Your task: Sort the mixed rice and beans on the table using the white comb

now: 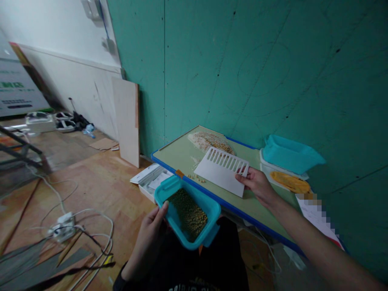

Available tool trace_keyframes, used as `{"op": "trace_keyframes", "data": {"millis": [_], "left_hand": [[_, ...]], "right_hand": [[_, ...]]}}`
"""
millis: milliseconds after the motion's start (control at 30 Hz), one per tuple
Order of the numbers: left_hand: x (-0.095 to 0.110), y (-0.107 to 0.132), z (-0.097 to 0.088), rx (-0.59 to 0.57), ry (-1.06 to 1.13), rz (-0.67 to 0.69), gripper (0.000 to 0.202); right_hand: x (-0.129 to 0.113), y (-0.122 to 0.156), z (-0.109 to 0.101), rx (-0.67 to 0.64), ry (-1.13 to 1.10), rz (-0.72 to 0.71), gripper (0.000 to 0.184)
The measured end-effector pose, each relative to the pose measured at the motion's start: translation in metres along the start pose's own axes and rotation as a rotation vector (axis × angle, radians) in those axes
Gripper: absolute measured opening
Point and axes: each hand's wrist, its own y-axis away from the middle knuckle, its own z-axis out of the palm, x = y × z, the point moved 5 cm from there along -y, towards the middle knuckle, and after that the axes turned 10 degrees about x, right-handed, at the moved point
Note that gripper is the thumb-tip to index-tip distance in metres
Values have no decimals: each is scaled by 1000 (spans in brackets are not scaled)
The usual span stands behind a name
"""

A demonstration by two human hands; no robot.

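- A green wall [194, 68], dotted with dark specks and crossed by a vertical seam, rises behind the far edge of the blue-rimmed table [176, 155].
- A white wall [69, 26] adjoins it on the left, bearing a pale boxy fitting [91, 9].
- A tall pale board [126, 121] stands on end beyond the table's left corner.
- Wood-toned floor [91, 171] spreads left from that corner, greyer farther back.
- Light falls brighter on the white wall.
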Motion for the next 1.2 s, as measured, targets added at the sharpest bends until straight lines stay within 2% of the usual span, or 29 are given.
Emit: {"op": "trace_keyframes", "data": {"millis": [200, 567, 900, 1033, 1200], "left_hand": [[0, 0, 2, 1, 35, -10, 37], [5, 5, 6, 0, 56, -2, 36], [3, -1, 1, 10, 41, -3, 36], [4, -1, 2, -30, 37, 3, 36], [2, 2, 4, -24, 34, 5, 37]], "right_hand": [[5, 4, -13, -32, 31, -5, 56], [0, 5, -4, -9, 18, -23, 59], [-2, 7, -3, -37, 43, -29, 57], [-2, 13, -6, -23, 39, -14, 57], [-1, 28, -10, -29, 42, -7, 55]]}}
